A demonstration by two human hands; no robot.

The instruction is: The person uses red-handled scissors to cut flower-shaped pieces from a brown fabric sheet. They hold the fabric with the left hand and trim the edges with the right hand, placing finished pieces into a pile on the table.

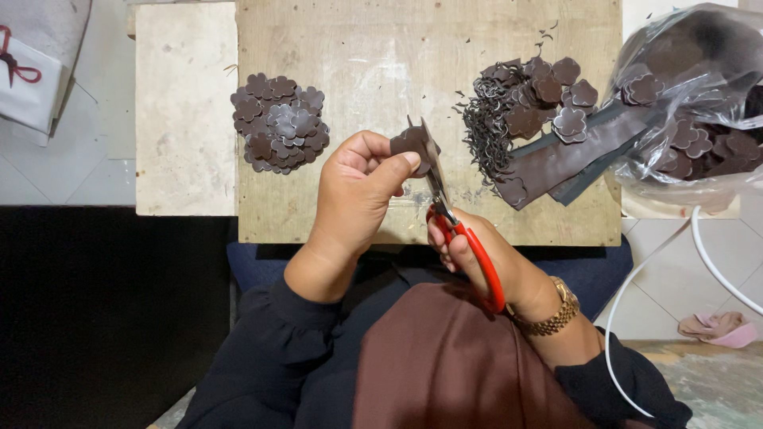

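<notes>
My left hand (355, 191) pinches a small brown flower-shaped piece (410, 143) between thumb and fingers, just above the near edge of the wooden board (358, 56). My right hand (485, 258) grips red-handled scissors (465, 238), and their blades (433, 171) point up into the piece. A gold bracelet watch (556, 314) sits on my right wrist. A heap of cut brown flower shapes (280, 123) lies on the board to the left of my hands.
To the right lie more brown flower shapes (548, 95), dark thin trimmings (485, 131) and brown strips (564, 163). A clear plastic bag (699, 95) with further pieces sits at far right. A white cable (636, 294) curves below it. Brown cloth (445, 365) covers my lap.
</notes>
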